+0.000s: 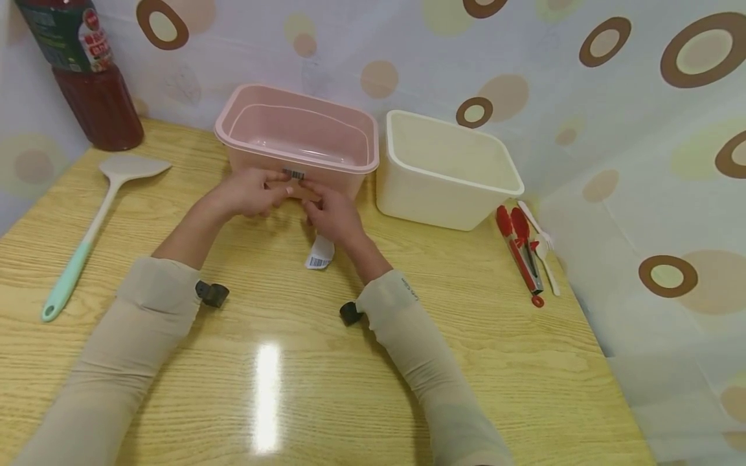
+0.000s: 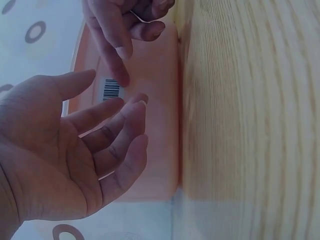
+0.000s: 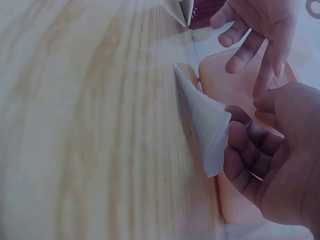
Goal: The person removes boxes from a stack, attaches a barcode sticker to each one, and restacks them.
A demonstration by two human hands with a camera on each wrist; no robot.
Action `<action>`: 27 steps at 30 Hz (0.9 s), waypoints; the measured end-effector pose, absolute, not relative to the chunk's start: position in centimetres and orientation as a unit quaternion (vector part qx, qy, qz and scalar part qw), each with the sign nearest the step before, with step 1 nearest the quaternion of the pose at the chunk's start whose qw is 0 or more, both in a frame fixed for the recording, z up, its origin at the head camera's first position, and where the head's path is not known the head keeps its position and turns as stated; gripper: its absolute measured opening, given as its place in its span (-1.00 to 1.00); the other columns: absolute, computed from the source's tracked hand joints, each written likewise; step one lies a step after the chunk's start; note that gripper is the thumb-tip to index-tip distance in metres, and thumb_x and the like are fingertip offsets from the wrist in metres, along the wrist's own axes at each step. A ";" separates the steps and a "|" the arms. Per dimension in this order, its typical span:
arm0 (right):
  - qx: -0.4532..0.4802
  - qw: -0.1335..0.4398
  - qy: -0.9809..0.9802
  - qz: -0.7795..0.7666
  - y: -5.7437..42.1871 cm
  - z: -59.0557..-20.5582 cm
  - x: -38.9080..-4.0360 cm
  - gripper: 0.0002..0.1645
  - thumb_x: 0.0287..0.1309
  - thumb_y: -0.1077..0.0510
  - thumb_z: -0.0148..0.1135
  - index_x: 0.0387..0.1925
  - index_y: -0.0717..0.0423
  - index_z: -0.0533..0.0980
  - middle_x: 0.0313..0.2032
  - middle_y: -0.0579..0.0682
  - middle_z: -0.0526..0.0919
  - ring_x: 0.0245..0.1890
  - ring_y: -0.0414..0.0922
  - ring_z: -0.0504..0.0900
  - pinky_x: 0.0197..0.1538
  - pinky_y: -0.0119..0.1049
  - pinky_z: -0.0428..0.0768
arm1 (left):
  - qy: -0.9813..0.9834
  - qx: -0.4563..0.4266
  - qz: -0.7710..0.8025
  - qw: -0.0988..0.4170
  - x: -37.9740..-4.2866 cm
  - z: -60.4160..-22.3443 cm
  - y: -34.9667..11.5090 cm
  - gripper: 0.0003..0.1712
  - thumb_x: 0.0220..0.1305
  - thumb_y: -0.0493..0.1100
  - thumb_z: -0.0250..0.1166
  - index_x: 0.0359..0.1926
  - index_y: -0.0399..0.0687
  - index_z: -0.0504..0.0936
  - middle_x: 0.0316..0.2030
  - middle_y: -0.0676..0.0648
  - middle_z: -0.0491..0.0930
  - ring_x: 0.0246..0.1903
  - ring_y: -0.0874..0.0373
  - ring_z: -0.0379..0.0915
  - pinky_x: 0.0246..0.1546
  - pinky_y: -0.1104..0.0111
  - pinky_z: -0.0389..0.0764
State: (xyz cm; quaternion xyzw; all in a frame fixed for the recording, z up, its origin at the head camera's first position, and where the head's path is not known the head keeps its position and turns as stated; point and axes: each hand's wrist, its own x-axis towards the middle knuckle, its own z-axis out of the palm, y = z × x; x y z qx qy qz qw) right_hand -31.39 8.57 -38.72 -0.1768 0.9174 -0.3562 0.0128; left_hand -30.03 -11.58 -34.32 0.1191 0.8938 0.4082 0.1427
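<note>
A pink plastic bin (image 1: 297, 155) stands against the wall, with a small barcode sticker (image 2: 111, 89) on its front side. My left hand (image 1: 250, 193) is in front of the bin, its fingers loosely bent with nothing held, fingertips near the sticker. The right hand (image 1: 335, 217) reaches in from the other side, its index fingertip at the sticker's edge. Its other fingers are curled, and a curled white paper label (image 3: 205, 127) appears held against them, hanging toward the table. The label's barcode end (image 1: 318, 260) shows below the right hand in the head view.
A cream bin (image 1: 449, 171) stands right of the pink one. Red-handled tongs (image 1: 521, 252) and a white fork and spoon (image 1: 544, 249) lie further right. At left are a spatula (image 1: 96, 220) with a mint handle and a large bottle (image 1: 93, 90) of dark red liquid.
</note>
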 end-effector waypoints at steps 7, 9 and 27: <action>-0.183 0.008 0.911 -0.370 9.2 -38.8 -31.4 -0.42 0.43 0.07 0.13 0.44 -0.15 0.39 -0.46 0.07 0.76 -0.45 -0.17 0.71 -0.42 -0.40 0.51 | 0.894 0.120 0.404 0.152 -29.9 -34.1 -11.6 -0.25 0.54 0.11 0.03 0.53 -0.25 0.19 -0.08 -0.27 0.63 -0.53 0.17 0.49 -0.51 0.39 0.48; -0.191 0.006 0.908 -0.373 9.5 -38.7 -31.3 -0.42 0.44 0.06 0.13 0.45 -0.16 0.38 -0.48 0.05 0.75 -0.45 -0.17 0.71 -0.42 -0.39 0.51 | 0.894 0.121 0.404 0.154 -29.9 -34.1 -11.7 -0.24 0.54 0.11 0.03 0.53 -0.26 0.18 -0.04 -0.29 0.62 -0.52 0.17 0.49 -0.50 0.38 0.49; -0.211 0.114 0.942 -0.235 15.3 -37.5 -29.1 -0.66 0.36 0.09 0.23 0.12 -0.10 0.66 -0.16 -0.04 0.72 -0.22 -0.12 0.59 -0.21 -0.31 0.51 | 0.904 0.129 0.371 0.169 -29.2 -34.0 -11.1 -0.36 0.54 0.13 0.04 0.43 -0.17 0.40 0.05 -0.34 0.63 -0.45 0.08 0.53 -0.42 0.28 0.54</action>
